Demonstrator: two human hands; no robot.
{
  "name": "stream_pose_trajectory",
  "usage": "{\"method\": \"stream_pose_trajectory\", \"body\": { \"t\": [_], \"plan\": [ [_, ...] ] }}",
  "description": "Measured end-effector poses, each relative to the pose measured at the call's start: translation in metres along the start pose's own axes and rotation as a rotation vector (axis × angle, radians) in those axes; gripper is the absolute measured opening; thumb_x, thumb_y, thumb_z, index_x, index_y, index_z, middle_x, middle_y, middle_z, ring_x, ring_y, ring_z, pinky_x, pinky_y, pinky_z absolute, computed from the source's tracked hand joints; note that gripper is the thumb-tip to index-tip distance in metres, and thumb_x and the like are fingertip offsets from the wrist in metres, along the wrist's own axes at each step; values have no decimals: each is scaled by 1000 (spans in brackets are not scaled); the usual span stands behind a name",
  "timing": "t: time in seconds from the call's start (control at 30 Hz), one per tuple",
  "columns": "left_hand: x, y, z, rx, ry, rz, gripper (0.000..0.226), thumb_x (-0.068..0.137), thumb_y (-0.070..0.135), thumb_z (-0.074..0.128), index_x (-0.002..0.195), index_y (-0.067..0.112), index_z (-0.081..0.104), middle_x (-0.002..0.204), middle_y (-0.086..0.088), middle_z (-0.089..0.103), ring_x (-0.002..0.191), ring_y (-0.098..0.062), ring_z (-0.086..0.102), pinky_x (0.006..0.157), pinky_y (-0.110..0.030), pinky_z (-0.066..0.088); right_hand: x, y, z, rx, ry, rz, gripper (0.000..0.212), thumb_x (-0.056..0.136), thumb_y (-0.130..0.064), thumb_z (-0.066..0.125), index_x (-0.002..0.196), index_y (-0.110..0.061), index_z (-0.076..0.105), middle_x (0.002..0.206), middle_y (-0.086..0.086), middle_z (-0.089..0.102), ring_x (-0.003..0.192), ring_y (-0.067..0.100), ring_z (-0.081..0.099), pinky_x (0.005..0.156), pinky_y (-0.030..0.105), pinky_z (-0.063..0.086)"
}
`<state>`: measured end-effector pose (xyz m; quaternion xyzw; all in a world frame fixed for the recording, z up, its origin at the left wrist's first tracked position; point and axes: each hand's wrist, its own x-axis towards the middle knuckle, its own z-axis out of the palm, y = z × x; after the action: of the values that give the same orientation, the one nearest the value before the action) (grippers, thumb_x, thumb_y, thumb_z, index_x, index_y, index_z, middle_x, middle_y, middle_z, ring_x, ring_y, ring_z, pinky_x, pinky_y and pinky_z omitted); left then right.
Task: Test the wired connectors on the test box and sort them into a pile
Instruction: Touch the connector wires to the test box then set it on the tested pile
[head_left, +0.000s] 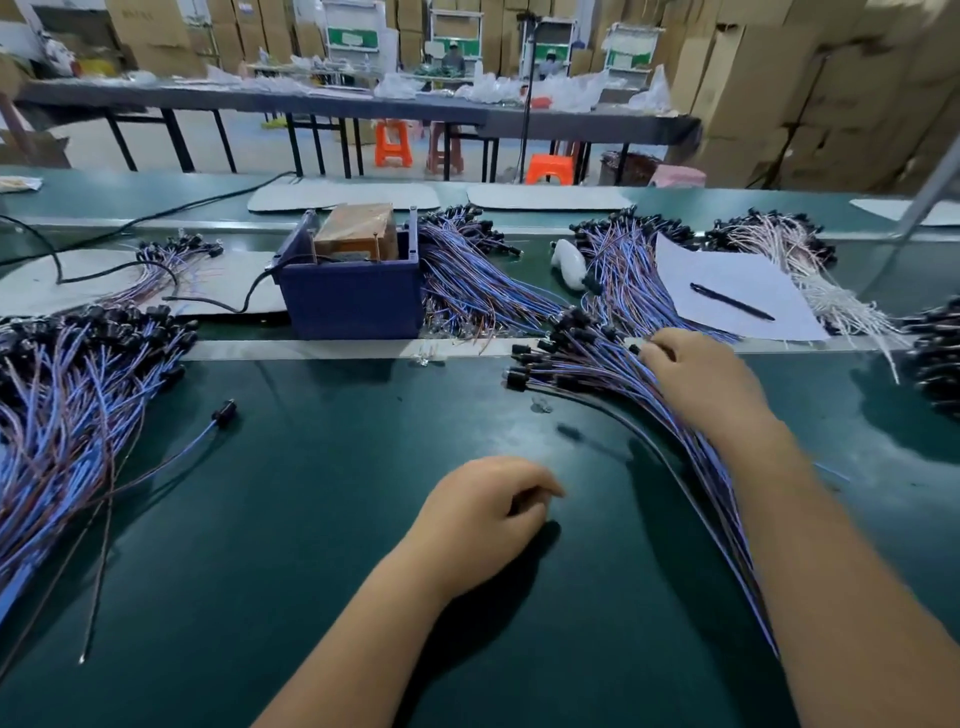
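Wires fan out under my right hand, which lies on the untested bundle with its fingers curled down among the black connector heads at the bundle's far-left edge (whether they have actually pinched one I cannot tell, since the fingertips are buried among the wires). The bundle's long axis runs from those heads, near the metal rail, back along my right forearm toward me, so a lead would draw out along that line, heads first. My left hand sits well apart from it on the green mat, loosely curled and holding nothing. The test box, a dark blue tub with a brown block inside, stands beyond the rail, ahead and to the left of both hands; my right hand is clearly the nearer to the bundle, and I judge the next move to be a carry leftward and forward from the bundle to the box. The sorted pile lies at my far left, heads pointing away from me, with one stray lead beside it on the mat. A paper sheet with a pen lies past the bundle.
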<state>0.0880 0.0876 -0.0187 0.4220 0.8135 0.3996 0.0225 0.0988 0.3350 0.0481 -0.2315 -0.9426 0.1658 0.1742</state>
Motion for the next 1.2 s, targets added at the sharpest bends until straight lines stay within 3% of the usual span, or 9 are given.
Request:
{"method": "stream_pose_trajectory", "body": {
  "t": [0.17,0.4,0.5,0.57,0.7,0.83,0.93,1.07,1.2],
  "plan": [
    [3,0,1,-94,23,-104,27,89,12,57,96,33,73,81,23,66,83,2,61,82,-25,50,-5,-6,13,-379,40,87,40,96,-36,47,129,-16,51,128,17,52,118,35,44,95,41,36],
    [-2,-11,-19,40,195,-208,15,75,25,50,77,21,65,70,9,64,68,-13,57,67,-36,51,-45,-112,90,79,-42,-205,37,94,-28,50,131,-24,55,124,8,53,116,29,46,97,37,31],
    [-10,-39,-50,302,493,-358,15,85,19,57,88,19,72,96,0,67,97,-25,55,83,-35,45,-57,-142,108,423,-152,-199,32,96,-23,50,126,-21,58,121,7,55,115,27,49,102,41,36],
    [-20,-60,-75,479,655,-584,26,88,15,59,111,18,70,131,-9,56,125,-33,39,100,-37,32,-64,-152,120,358,-185,-285,31,96,-26,49,126,-23,58,118,4,57,111,25,50,98,41,39],
    [-35,-86,-104,482,588,-1023,45,95,19,49,140,19,48,151,-14,36,137,-35,27,111,-47,24,-60,-154,130,157,-157,-362,29,97,-29,46,120,-25,62,118,-1,57,111,23,44,90,35,32],
    [-29,-90,-99,485,663,-879,45,90,4,52,133,16,53,122,-12,60,117,-35,48,94,-40,38,-61,-154,134,127,-150,-383,26,97,-29,45,116,-25,62,115,-3,55,109,21,42,89,34,31],
    [-19,-69,-85,28,814,-586,35,88,4,55,120,14,64,93,4,64,98,-20,60,81,-23,43,-65,-157,133,222,-133,-407,21,97,-22,47,105,-24,66,104,-2,61,102,23,48,85,34,35],
    [4,-19,-56,-646,868,-125,29,93,16,42,95,9,69,73,7,66,72,-6,63,68,-15,49,-62,-150,117,1055,-396,-186,25,101,-17,45,95,-20,69,85,8,68,82,19,64,79,33,48],
    [10,-10,-44,-940,600,-92,39,85,22,41,64,9,71,51,-3,53,50,-15,51,54,-22,44,-56,-144,108,1494,-669,-6,49,94,-52,40,116,-18,66,85,28,54,87,29,53,84,36,45]
  ]
}}
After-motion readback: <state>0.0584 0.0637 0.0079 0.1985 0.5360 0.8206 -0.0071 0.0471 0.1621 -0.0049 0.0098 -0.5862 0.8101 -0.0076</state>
